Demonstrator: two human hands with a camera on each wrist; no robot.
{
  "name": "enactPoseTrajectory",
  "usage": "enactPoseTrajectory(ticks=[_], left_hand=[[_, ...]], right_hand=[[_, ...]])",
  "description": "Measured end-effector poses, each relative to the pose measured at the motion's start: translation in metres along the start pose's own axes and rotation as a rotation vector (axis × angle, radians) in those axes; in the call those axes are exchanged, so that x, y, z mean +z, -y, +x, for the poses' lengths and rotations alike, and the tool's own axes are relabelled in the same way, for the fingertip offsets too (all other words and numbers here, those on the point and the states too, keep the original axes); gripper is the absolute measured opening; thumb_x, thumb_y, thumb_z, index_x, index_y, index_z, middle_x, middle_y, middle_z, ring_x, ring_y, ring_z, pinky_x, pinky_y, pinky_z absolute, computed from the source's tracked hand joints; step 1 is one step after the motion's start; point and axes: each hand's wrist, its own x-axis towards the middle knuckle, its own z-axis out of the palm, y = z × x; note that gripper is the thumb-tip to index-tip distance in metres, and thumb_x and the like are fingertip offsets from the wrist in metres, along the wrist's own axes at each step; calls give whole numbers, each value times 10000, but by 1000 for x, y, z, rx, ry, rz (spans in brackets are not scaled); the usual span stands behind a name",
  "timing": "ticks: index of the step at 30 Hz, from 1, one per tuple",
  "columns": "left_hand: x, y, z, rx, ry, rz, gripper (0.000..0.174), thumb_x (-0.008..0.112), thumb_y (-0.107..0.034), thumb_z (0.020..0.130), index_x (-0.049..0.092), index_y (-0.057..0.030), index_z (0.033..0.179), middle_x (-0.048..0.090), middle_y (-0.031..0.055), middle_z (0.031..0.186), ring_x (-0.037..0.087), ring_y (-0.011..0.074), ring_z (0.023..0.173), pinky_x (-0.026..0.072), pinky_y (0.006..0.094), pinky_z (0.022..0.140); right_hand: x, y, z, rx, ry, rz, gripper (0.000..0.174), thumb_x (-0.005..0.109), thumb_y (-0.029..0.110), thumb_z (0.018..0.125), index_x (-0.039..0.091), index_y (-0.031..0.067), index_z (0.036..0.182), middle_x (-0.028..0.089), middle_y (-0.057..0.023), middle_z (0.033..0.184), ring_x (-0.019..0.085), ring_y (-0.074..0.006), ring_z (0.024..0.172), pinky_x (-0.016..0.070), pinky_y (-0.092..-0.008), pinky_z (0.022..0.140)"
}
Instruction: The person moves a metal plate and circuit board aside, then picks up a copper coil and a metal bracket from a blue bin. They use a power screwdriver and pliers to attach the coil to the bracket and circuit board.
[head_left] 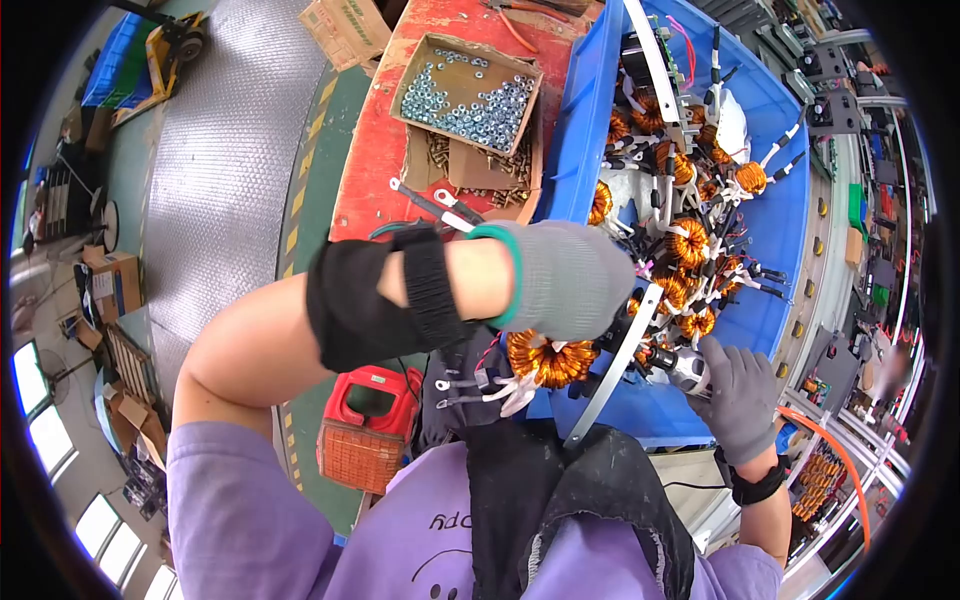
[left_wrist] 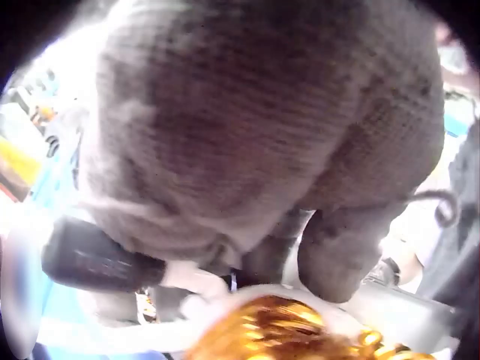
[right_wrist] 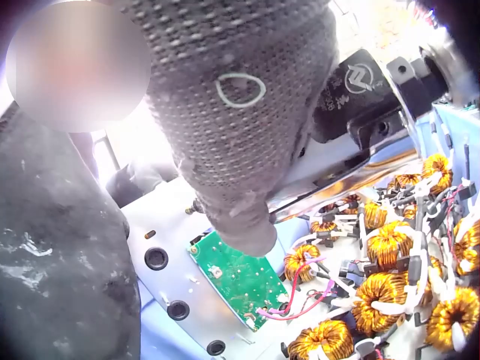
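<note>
In the head view my gloved left hand (head_left: 570, 280) is bent down over a large copper coil (head_left: 550, 360). The left wrist view shows its fingers (left_wrist: 337, 255) curled by white wires (left_wrist: 195, 279) and a black sleeve (left_wrist: 101, 259), just above the coil (left_wrist: 277, 326); the exact grip is partly hidden. My right hand (head_left: 738, 400) grips a silver and black power tool (head_left: 685, 368), its black body (right_wrist: 356, 97) beside the glove (right_wrist: 240, 112). Between the hands slants a metal strip (head_left: 615, 365). A green circuit board (right_wrist: 240, 281) lies on a pale panel (right_wrist: 161, 232) below the right fingers.
A blue bin (head_left: 580, 130) holds several coils (head_left: 690, 243) with wires. On the red table (head_left: 385, 130) stand a cardboard box of nuts (head_left: 475, 115) and, beneath it, brass screws (head_left: 495, 180). A red case (head_left: 370, 415) stands near my body; an orange hose (head_left: 840, 455) curves at the right.
</note>
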Motion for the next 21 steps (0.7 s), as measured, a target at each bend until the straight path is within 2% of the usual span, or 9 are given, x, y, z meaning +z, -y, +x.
enactPoseTrajectory(ticks=[1,5,9,11,12,14,15,17,21], left_hand=[[-2,-5,5,-44,-50,-29,214,666,-183,736,729,8,811,681,218,767,687,375,736,548,443,671],[12,1,18,-53,-147,-69,214,666,-178,731,731,9,812,680,228,780,689,378,752,552,448,686],[16,11,23,-215,-211,-200,172,623,-109,765,708,21,841,687,220,801,694,375,816,554,437,755],[21,11,25,-196,-501,-86,198,626,-176,841,681,-21,952,674,202,858,683,355,870,544,452,788],[12,13,23,-282,-566,-75,167,616,-171,841,663,-33,921,665,191,854,674,354,845,548,431,769],[-9,25,-2,-201,-909,-273,83,626,-114,855,647,-56,912,659,121,856,676,236,834,532,357,713],[-16,43,-10,-135,-1079,-201,142,651,-112,864,659,-55,994,665,91,845,666,184,809,521,324,709],[-6,77,-27,-172,-1258,-283,215,666,-144,873,666,-57,1069,682,82,866,658,169,785,520,303,729],[67,115,-36,-556,-955,-385,224,661,-151,879,686,-68,1086,687,81,870,655,155,778,524,303,749]], right_hand=[[1,1,1,5,-13,-2,805,868,172,529,490,68,1232,539,-79,788,530,-280,703,382,-404,657],[2,2,4,15,7,5,803,874,194,538,489,64,1230,551,-82,794,539,-283,706,390,-401,657],[3,4,3,5,7,60,791,874,195,551,486,51,1226,567,-93,810,560,-286,729,410,-399,673],[4,5,2,4,-4,69,786,872,194,555,486,48,1224,571,-97,815,566,-287,737,416,-398,679],[5,4,2,7,0,62,782,869,186,555,486,47,1223,570,-97,817,566,-289,740,418,-400,685],[8,3,2,16,-5,66,779,865,177,554,486,45,1222,569,-98,820,567,-292,742,420,-401,690],[9,2,2,13,-10,66,802,857,193,557,496,60,1260,547,-75,794,551,-267,723,416,-389,679],[12,1,1,11,-19,73,826,850,210,559,506,74,1298,524,-53,768,536,-243,704,412,-377,669],[11,0,2,30,17,93,906,847,148,485,490,71,1314,521,-60,803,531,-248,738,405,-383,683]])
